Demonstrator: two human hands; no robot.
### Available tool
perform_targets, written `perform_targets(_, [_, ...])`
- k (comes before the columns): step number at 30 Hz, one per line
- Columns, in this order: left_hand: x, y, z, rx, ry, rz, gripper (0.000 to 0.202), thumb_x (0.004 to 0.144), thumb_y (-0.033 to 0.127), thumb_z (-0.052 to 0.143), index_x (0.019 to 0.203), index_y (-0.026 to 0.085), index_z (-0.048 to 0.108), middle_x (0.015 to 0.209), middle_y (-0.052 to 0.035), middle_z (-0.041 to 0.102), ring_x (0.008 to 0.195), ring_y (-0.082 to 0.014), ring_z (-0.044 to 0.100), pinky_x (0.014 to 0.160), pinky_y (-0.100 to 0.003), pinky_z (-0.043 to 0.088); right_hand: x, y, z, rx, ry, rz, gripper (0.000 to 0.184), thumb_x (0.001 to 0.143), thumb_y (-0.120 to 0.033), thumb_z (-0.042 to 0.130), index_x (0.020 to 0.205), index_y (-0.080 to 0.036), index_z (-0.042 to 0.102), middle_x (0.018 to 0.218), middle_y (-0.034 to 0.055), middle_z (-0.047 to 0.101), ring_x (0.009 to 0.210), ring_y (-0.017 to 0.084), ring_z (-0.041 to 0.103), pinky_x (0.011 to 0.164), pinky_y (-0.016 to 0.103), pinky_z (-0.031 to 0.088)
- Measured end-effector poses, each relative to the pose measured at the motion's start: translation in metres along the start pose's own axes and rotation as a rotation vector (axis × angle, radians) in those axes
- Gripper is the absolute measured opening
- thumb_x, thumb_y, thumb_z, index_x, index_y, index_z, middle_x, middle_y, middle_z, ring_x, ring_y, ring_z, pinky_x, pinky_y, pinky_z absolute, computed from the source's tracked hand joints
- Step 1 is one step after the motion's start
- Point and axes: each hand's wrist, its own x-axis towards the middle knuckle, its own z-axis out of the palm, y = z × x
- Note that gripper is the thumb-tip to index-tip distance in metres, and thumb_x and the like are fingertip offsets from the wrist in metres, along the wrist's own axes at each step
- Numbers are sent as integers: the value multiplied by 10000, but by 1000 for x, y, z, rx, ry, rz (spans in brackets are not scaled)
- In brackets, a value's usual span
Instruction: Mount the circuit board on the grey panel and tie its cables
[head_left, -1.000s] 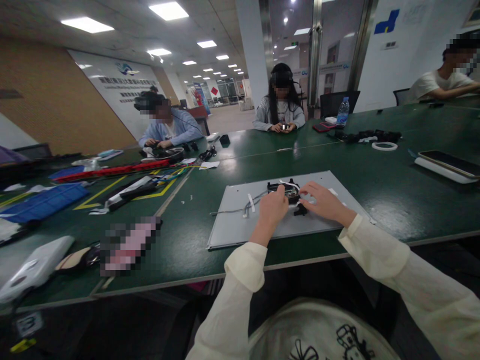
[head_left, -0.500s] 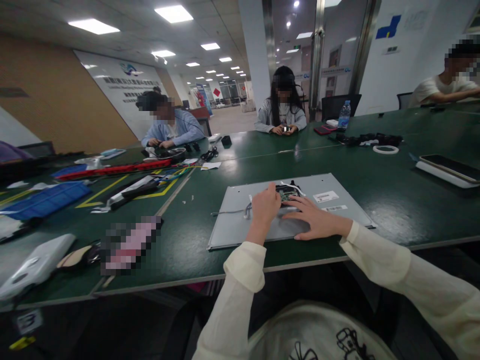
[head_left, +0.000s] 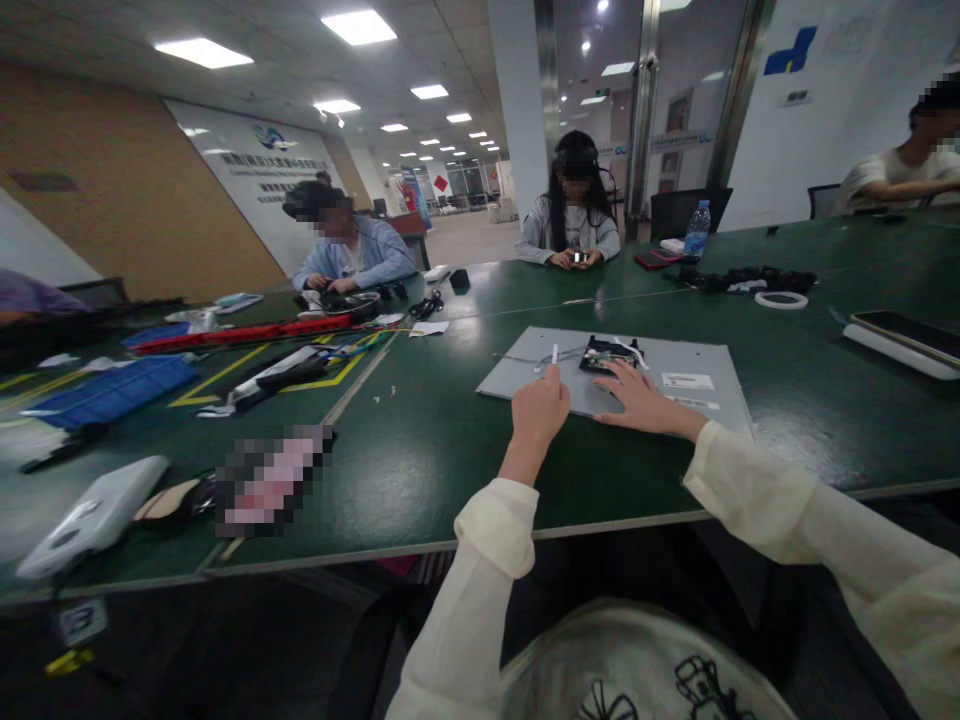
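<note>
A flat grey metal panel [head_left: 517, 375] lies on the green table in front of me, with white labels on its right part. A green circuit board in a black frame [head_left: 600, 358] sits near its middle, and a thin grey cable [head_left: 517, 358] runs from it to the left. My left hand [head_left: 541, 408] is closed at the panel's near edge, below a white strip [head_left: 555, 355]; what its fingers hold is hidden. Spread out, my right hand [head_left: 637, 400] lies over the panel, its fingertips at the board's near edge.
On the left of the green table [head_left: 420, 470] are a blue tray [head_left: 124, 390], a white device [head_left: 94, 515] and a blurred pink item [head_left: 277, 480]. A phone [head_left: 911, 338] lies at right, near a white ring [head_left: 781, 300]. Other people sit around the table.
The panel has turned and shifted away from me and to the right. My left hand has moved from beside the circuit board to the near edge; my right hand stays spread over the panel.
</note>
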Motion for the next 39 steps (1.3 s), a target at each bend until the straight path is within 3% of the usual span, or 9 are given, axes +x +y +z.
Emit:
perform_targets(10, [-1,0,0,-43,-20,59,232,987,246,325,1095,167,515,828,-73,679,781,-203,682,683,-277,454,21,39,-1,-75,71,416,788,861,-725,360,1471,-227,331,1603,122,48,1453,396,-11,1031,714,215])
perform_targets(22, [-3,-4,5,-172,-70,92,198,992,236,332,1060,164,503,774,-40,642,636,-136,617,569,-226,400,29,80,0,-71,216,732,746,869,-685,351,1436,-200,371,1581,155,76,1431,427,4,1006,740,188])
perform_targets(29, [-2,-5,7,-166,-51,123,209,984,216,337,1090,156,507,748,-38,635,617,-142,616,556,-226,400,25,105,6,-85,301,802,744,862,-670,338,1409,-171,411,1562,186,125,1416,438,42,1008,741,155])
perform_targets(39, [-2,-3,7,-149,-60,151,252,988,219,319,1145,144,501,737,-40,636,600,-140,612,534,-228,380,17,118,5,-140,382,764,771,824,-629,432,1415,-134,387,1467,235,276,1361,414,214,1017,599,290])
